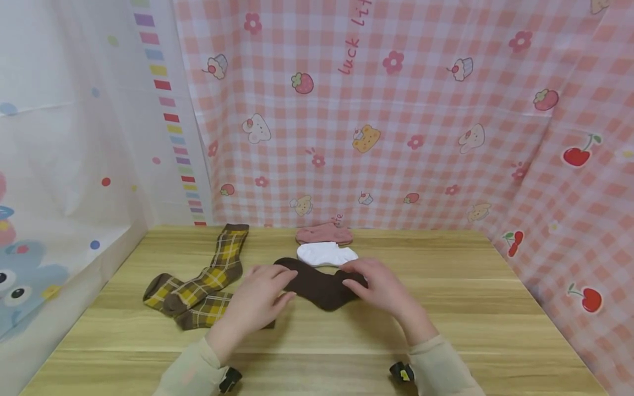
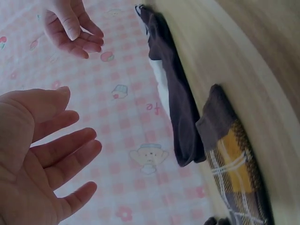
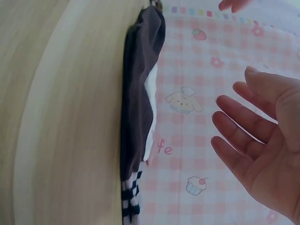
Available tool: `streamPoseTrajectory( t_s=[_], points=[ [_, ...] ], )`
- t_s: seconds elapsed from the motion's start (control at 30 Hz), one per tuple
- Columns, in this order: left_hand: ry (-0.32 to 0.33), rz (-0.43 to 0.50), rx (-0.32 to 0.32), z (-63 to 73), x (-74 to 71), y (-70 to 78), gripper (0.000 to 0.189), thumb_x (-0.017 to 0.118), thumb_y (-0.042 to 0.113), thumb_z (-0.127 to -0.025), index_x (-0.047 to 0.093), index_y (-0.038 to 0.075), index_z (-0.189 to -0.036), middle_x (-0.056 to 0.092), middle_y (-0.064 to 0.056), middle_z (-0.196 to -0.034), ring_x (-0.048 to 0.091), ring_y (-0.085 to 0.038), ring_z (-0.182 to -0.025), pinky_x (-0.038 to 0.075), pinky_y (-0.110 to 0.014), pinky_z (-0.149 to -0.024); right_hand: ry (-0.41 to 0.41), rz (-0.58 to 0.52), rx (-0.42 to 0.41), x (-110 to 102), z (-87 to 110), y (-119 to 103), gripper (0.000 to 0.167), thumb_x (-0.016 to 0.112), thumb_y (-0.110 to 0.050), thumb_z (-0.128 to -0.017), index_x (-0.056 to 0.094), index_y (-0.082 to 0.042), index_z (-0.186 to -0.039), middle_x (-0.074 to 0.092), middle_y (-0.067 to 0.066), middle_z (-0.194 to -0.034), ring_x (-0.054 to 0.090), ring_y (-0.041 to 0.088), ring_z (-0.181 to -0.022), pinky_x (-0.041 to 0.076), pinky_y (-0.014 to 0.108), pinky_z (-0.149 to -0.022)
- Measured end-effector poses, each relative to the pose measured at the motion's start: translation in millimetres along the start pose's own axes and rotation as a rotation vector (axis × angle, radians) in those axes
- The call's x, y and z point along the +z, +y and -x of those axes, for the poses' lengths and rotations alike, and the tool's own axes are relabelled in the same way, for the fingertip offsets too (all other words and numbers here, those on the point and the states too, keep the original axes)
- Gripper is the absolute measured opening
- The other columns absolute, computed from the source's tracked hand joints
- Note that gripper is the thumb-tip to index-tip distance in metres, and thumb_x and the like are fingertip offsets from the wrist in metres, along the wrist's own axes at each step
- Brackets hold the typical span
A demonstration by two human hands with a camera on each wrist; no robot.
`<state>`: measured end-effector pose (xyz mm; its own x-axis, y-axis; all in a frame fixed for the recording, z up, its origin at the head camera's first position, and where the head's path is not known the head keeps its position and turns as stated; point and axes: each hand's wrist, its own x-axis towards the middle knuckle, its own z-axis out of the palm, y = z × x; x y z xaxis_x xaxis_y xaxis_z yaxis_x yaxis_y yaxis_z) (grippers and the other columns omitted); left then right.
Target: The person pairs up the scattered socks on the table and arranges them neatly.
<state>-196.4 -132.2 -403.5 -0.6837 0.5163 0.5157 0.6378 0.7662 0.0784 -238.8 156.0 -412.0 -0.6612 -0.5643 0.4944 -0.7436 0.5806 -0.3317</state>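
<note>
While the left hand [image 1: 258, 296] and right hand [image 1: 380, 287] hover, fingers loosely spread and empty, over the 2 ends of the dark sock [image 1: 322, 289] on the table [image 1: 322, 352], I suspect overreaching fingertips could drag the white sock [image 1: 322, 255] just beyond it askew.

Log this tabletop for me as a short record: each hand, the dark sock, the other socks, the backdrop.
Left hand: raised by the dark sock's left end, fingers spread, holding nothing
Right hand: raised by its right end, fingers spread, holding nothing
Dark sock: lying flat between the hands, checkered patch at its right end in the right wrist view
White sock: just behind the dark one
Pink sock: behind the white one
Plaid socks: yellow and brown, overlapping, at left
Backdrop: pink checked cloth
</note>
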Motion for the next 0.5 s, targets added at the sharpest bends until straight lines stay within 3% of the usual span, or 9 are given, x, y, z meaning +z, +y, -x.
streamPoseTrajectory(
  t_s=[0.27, 0.5],
  points=[
    [0.088, -0.048, 0.004, 5.7, -10.6, -5.4, 0.039, 0.081, 0.022, -0.083, 0.071, 0.009, -0.119, 0.069, -0.008, -0.112, 0.064, -0.027, -0.103, 0.045, -0.051, -0.090, 0.069, -0.002, -0.101, 1, -7.2, -12, 0.024, 0.076, -0.013, -0.087, 0.071, -0.004, -0.108, 0.071, 0.006, -0.104, 0.066, 0.022, -0.099, 0.052, 0.043, -0.088],
    [0.137, -0.062, -0.009, 11.7, -16.5, -14.7, 0.041, 0.083, 0.021, -0.081, 0.071, 0.007, -0.117, 0.069, -0.010, -0.112, 0.064, -0.029, -0.104, 0.045, -0.054, -0.090, 0.065, -0.026, -0.061, 3, -12.1, -27, 0.027, 0.075, -0.017, -0.089, 0.070, -0.005, -0.112, 0.070, 0.005, -0.108, 0.064, 0.021, -0.103, 0.051, 0.041, -0.089]
  ],
)
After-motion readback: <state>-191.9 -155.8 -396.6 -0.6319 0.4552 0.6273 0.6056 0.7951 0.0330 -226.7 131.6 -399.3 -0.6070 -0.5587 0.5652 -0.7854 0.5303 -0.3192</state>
